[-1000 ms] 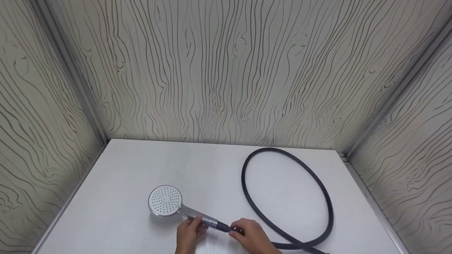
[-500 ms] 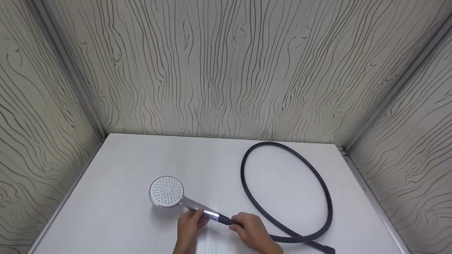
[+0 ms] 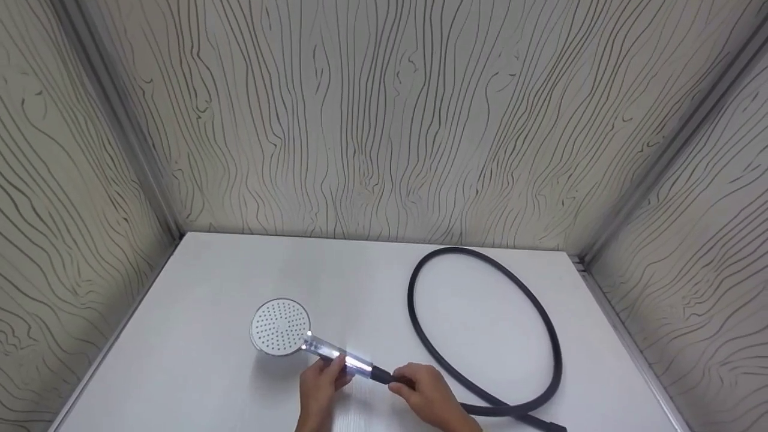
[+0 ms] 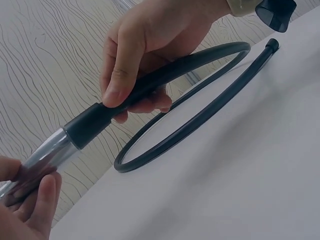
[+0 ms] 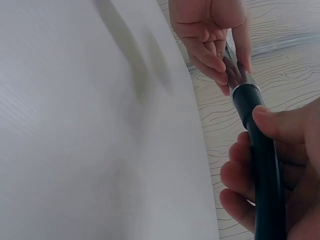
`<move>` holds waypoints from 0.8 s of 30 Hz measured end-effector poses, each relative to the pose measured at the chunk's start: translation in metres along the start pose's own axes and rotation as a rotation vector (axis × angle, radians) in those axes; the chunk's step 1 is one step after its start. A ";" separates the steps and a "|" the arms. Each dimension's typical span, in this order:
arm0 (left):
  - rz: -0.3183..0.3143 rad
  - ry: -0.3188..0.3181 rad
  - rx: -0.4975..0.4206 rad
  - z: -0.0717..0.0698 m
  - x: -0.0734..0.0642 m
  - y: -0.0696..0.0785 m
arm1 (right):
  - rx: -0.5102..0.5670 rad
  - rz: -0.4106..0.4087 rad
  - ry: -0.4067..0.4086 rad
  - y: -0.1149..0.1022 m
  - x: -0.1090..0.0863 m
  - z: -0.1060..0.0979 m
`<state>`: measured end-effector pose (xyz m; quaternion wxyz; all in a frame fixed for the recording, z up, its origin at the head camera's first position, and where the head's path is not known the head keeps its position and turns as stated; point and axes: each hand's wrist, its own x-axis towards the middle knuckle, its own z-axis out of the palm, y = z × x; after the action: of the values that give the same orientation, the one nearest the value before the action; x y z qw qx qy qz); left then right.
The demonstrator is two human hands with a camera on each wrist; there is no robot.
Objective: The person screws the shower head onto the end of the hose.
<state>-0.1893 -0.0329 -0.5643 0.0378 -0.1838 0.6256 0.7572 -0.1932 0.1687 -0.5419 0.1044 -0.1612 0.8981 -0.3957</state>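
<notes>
A chrome shower head [image 3: 280,327] with a round white nozzle face is held over the table, its face up toward the head camera. My left hand [image 3: 320,385] grips the shiny handle, thumb on top. A black hose [image 3: 489,396] meets the handle's lower end through a black conical connector [image 4: 90,125]. My right hand [image 3: 427,393] grips the hose just behind that connector, thumb along it in the right wrist view. From there the hose runs right and makes one large loop on the table.
The white table [image 3: 222,276] stands between wood-grain patterned panels [image 3: 360,120] at the back and both sides. The hose's free end [image 3: 555,426], with a black fitting, lies near the front right, where the hose crosses itself.
The handle has turned slightly between my hands and now catches bright glare. Both hands keep their hold. The head view has shifted a little.
</notes>
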 end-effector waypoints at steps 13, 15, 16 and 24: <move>0.000 0.086 0.020 0.008 -0.003 -0.001 | -0.209 -0.078 0.095 -0.010 0.000 0.009; -0.005 0.080 0.024 0.007 -0.004 -0.001 | -0.236 -0.104 0.097 -0.009 0.000 0.008; -0.012 0.076 0.025 0.007 -0.004 -0.001 | -0.242 -0.115 0.098 -0.009 0.000 0.008; -0.027 0.052 0.038 0.004 -0.002 -0.001 | -0.151 -0.093 0.064 -0.006 0.002 0.007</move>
<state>-0.1881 -0.0282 -0.5641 0.0349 -0.2112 0.6380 0.7397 -0.1911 0.1594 -0.5423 0.0446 -0.1972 0.9197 -0.3365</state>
